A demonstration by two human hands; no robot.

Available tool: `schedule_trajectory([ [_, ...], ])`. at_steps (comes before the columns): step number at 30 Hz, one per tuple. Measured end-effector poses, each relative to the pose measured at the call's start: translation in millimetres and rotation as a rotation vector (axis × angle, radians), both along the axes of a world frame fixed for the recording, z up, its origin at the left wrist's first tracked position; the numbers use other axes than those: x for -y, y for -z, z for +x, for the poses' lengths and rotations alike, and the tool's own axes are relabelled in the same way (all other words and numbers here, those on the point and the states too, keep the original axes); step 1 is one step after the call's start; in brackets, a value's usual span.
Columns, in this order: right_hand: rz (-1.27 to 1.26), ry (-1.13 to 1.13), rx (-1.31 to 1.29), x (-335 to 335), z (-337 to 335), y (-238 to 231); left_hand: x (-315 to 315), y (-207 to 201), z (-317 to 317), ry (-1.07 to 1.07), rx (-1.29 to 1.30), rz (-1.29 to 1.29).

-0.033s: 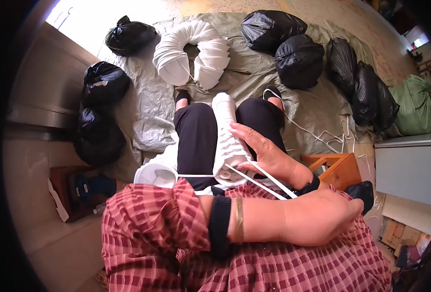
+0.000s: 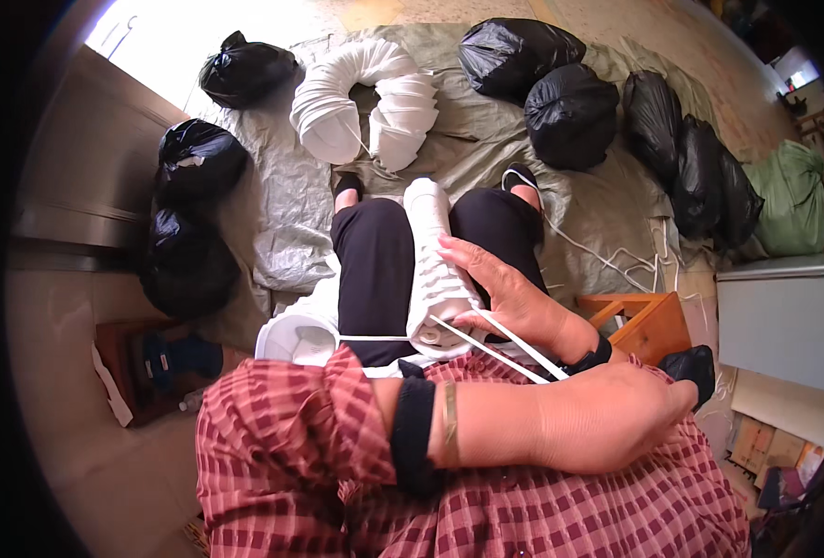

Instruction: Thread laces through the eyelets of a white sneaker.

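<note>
A long stack of nested white cup-shaped pieces [image 2: 430, 251] lies between my knees, its round end toward me. My right hand [image 2: 519, 293] grips its right side, fingers along it and thumb near the round end. From that end two strands of white cord [image 2: 514, 339] run taut to the right and pass behind my left forearm. My left hand [image 2: 649, 405] is crossed over to the right, closed, its fingers hidden; what it holds cannot be seen. Another white stack [image 2: 298, 337] rests by my left thigh, joined by a cord across the thigh.
A ring-shaped white stack [image 2: 363, 93] lies ahead on a grey sheet [image 2: 291, 223]. Black bags [image 2: 575, 116] stand around it. At right are a green sack [image 2: 789, 200], a wooden stool [image 2: 649, 325], loose white cord [image 2: 616, 265] and a pale cabinet [image 2: 789, 321].
</note>
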State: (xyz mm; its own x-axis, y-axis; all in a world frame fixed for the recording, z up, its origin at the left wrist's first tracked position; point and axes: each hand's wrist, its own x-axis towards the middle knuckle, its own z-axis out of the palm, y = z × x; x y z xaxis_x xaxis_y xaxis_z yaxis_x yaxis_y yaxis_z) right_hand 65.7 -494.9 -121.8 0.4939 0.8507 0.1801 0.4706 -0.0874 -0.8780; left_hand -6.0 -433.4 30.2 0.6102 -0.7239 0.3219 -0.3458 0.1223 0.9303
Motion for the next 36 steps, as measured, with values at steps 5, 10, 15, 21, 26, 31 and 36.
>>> schedule_trajectory([
  [5, -0.003, 0.106, 0.117, 5, -11, -6, -36, -18, 12, -0.093, -0.105, -0.099],
  [10, -0.225, 0.065, 0.786, 30, -44, -50, -75, -47, -23, 0.048, 0.082, 0.196],
  [15, 0.184, -0.345, 0.930, 29, -40, -58, -88, -56, -6, -0.091, 0.225, 0.128],
  [21, -0.296, -0.110, 1.238, 10, -13, -55, -125, -18, 31, -0.735, -0.004, -0.012],
  [26, -0.340, -0.274, 0.800, -9, -15, -75, -176, 108, 25, -1.068, -0.094, 0.480],
  [31, -0.240, 0.250, -1.138, -3, -13, -51, -150, 131, -38, -1.013, -0.211, 0.472],
  [36, -0.092, 0.262, -1.455, -2, -26, -49, -142, 119, -61, -0.739, 0.177, 0.570],
])
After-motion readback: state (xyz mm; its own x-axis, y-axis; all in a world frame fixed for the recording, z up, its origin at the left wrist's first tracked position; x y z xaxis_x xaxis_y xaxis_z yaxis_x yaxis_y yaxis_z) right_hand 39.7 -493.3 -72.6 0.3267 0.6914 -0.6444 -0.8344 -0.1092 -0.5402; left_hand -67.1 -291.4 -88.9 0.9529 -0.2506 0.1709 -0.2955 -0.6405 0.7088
